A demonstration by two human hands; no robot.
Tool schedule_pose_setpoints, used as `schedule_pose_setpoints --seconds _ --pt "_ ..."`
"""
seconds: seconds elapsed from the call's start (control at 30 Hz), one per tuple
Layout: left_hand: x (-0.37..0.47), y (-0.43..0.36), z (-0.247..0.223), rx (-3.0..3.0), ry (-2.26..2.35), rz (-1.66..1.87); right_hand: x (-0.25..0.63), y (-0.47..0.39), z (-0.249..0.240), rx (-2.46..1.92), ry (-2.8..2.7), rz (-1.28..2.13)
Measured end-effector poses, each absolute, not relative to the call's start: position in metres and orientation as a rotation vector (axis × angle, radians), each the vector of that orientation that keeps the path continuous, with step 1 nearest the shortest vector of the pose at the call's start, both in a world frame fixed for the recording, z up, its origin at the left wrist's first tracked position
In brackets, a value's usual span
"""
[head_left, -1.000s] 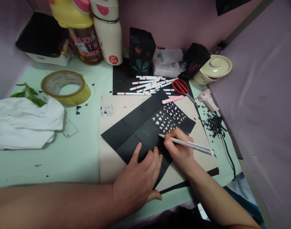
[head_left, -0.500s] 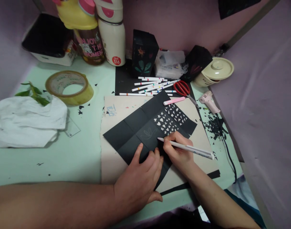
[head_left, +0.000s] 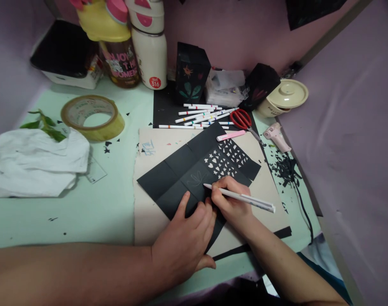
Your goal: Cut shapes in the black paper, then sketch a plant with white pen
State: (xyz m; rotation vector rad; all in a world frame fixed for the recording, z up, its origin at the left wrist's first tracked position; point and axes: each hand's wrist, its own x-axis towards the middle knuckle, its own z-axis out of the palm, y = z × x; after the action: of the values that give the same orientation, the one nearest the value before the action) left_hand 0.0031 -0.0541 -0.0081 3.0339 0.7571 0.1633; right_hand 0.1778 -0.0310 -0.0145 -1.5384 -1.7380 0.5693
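A folded-and-creased sheet of black paper [head_left: 178, 159] lies at a slant on a pale board [head_left: 158, 144]. Small hearts, stars and triangles are cut through its upper right part, and a faint flower outline shows near its middle. My left hand [head_left: 187, 238] rests flat on the lower part of the paper, fingers spread. In my right hand [head_left: 234, 202] is a white pen [head_left: 248, 199], gripped near its tip. The tip is at the paper just below the flower outline; whether it touches I cannot tell. A pink cutter [head_left: 231, 135] lies across the paper's top edge.
Behind are several white marker pens [head_left: 197, 119], red-handled scissors [head_left: 241, 119] and a black decorated box [head_left: 192, 72]. On the right are a pink glue gun [head_left: 278, 138] and black scraps [head_left: 285, 168]. Leftward lie a tape roll [head_left: 117, 123] and white cloth [head_left: 37, 161]; bottles [head_left: 149, 55] stand behind.
My right hand and the pen have shifted a little to the left across the black paper, towards the flower outline. My left hand stays in place.
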Motion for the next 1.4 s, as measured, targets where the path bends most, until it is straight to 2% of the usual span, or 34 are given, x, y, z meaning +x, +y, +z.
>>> schedule_pose_setpoints --seconds 0.43,0.77,1.07,1.4 --pt "0.002 -0.054 -0.008 3.022 0.735 0.125 0.174 -0.029 -0.011 -1.510 -1.761 0.597" --pt "-0.001 -0.055 -0.011 3.028 0.749 0.175 0.184 -0.029 -0.015 -1.324 -1.410 0.503" --pt "-0.002 -0.054 -0.012 3.030 0.769 0.206 0.206 -0.023 0.014 -1.509 -1.501 0.743" --pt "-0.002 -0.054 -0.014 3.030 0.758 0.225 0.192 -0.018 -0.014 -1.461 -1.645 0.756"
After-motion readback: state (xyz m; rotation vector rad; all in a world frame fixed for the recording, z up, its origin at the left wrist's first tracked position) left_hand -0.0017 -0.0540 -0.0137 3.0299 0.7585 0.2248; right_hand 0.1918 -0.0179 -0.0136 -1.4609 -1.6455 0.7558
